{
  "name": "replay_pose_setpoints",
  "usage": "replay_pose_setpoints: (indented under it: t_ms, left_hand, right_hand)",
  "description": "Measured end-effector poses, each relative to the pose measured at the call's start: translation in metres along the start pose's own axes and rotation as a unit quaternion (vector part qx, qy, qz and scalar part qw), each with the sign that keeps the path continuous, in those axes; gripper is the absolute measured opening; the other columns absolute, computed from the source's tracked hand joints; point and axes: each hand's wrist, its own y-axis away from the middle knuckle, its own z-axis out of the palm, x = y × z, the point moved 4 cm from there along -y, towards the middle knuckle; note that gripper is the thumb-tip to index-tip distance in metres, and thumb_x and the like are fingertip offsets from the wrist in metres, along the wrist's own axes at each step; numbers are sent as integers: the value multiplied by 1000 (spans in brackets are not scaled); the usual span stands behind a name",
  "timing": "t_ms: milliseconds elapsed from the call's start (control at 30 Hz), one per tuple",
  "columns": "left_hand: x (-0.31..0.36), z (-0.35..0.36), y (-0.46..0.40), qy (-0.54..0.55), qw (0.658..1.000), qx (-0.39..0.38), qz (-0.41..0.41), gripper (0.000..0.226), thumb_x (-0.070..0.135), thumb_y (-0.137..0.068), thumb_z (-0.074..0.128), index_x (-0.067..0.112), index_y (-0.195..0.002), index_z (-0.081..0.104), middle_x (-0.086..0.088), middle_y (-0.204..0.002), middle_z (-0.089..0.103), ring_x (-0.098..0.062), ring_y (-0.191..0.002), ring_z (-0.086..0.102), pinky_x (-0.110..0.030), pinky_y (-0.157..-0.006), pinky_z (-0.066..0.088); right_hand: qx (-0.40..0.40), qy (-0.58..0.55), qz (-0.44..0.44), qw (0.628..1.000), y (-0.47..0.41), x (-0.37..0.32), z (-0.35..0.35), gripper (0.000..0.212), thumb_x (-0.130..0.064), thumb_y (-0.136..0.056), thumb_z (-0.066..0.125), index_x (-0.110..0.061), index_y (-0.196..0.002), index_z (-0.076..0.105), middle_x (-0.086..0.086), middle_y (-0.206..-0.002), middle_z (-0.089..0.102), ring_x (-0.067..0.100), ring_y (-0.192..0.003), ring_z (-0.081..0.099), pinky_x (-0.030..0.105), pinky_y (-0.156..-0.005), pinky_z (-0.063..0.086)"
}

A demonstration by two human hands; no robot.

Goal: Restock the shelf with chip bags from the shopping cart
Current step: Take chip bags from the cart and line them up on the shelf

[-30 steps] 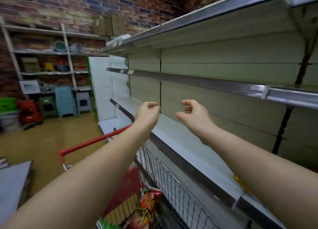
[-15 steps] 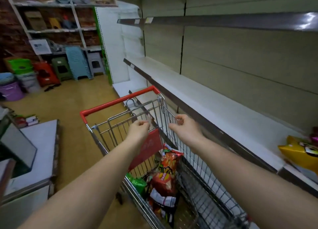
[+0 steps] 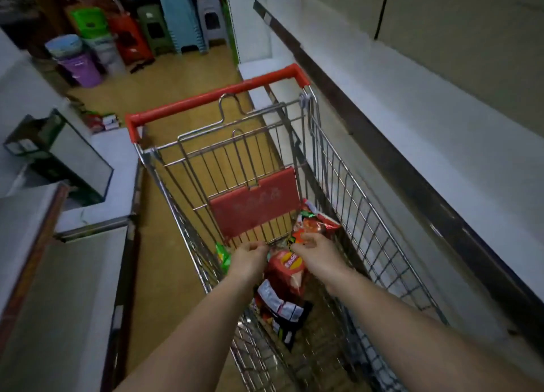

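Head view: we see both hands down inside the shopping cart [image 3: 347, 185], left hand [image 3: 248, 257] and right hand [image 3: 316, 251] with fingers curled at the top of a red chip bag [image 3: 287, 271]. Whether either actually grips it, we can't tell. Shelf [image 3: 412, 97] sits just right of the cart.

Both my hands are now down inside the shopping cart [image 3: 347, 185], lowered from shelf height. My left hand [image 3: 248, 254] and right hand [image 3: 316, 248] reach the red chip bag [image 3: 287, 269], fingers curled at its top edge.

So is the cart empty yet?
No. The shopping cart holds several chip bags, red ones plus a green bag, beneath both hands.
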Motion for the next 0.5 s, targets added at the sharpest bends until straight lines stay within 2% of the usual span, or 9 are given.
replay_pose_setpoints:
  t_ms: [33, 167, 267, 333, 400, 433, 500]
  left_hand:
    - [-9, 6, -3, 4, 1000, 3, -16, 19, 16, -99, 45, 13, -85, 57, -9, -85, 58, -23, -81, 53, -28, -66, 39]
    - [-45, 29, -25, 16, 997, 9, -73, 19, 20, -98, 46, 15, -83, 57, -5, -86, 57, -20, -84, 52, -24, -63, 37]
    - [-63, 43, -46, -1, 995, 4, -96, 20, 20, -97, 47, 16, -78, 54, -3, -84, 55, -19, -83, 51, -26, -62, 36]
    - [-72, 51, -64, -4, 994, -3, -105, 14, 19, -98, 46, 11, -89, 54, -2, -81, 55, -16, -76, 52, -25, -60, 38]
    - [-80, 57, -85, -14, 994, -2, -108, 24, 18, -98, 44, 2, -108, 59, -2, -77, 54, -15, -71, 50, -25, -57, 36]
    - [-85, 59, -97, -19, 993, -4, -114, 31, 18, -98, 43, -3, -116, 56, -2, -74, 53, -14, -68, 48, -25, -56, 35]
    - [-96, 64, -117, -24, 991, -7, -131, 36, 17, -98, 40, -7, -123, 50, -1, -69, 50, -13, -62, 44, -25, -54, 32]
  right_hand:
    - [-3, -4, 20, 1000, -7, 11, 3, 42, -25, -90, 59, -12, -129, 50, 7, -126, 55, 24, -109, 55, 34, -89, 48]
    - [-36, -29, 81, 996, -33, 55, 22, 43, -22, -87, 63, -12, -128, 52, 7, -122, 57, 24, -108, 56, 37, -92, 48]
    - [-36, -27, 108, 993, -53, 76, 29, 39, -21, -87, 62, -12, -125, 54, 7, -121, 58, 20, -102, 55, 30, -85, 46]
    - [-38, -29, 119, 992, -70, 86, 31, 36, -19, -89, 60, -12, -124, 54, 6, -115, 60, 14, -85, 56, 23, -74, 47]
    - [-32, -34, 127, 991, -88, 94, 32, 36, -17, -91, 59, -10, -125, 53, 5, -105, 58, 3, -66, 47, 8, -51, 41]
    - [-26, -34, 131, 990, -98, 99, 32, 36, -16, -90, 59, -10, -126, 52, 5, -106, 58, 3, -64, 47, 7, -45, 38]
    - [-21, -31, 135, 990, -117, 111, 34, 36, -15, -89, 60, -11, -124, 55, 6, -117, 59, 9, -77, 52, 14, -52, 38]
